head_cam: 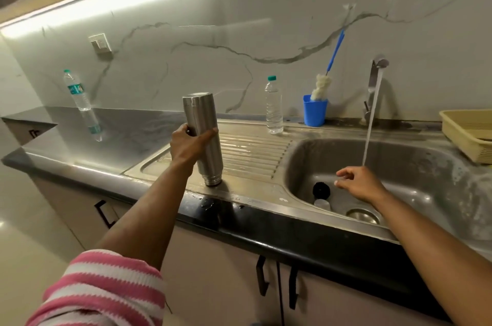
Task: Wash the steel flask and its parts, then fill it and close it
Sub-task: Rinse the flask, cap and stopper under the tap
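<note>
Striped sleeve (101,288); left hand (190,146) grips inverted steel flask (203,136) on drainboard (253,152); right hand (358,183), fingers loose, under tap stream (371,118).

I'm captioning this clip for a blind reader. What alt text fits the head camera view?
At a kitchen sink, the left hand grips a steel flask standing upside down on the draining board, while the right hand reaches open-fingered under the running tap stream. A black cap and other small parts lie in the basin.
</note>
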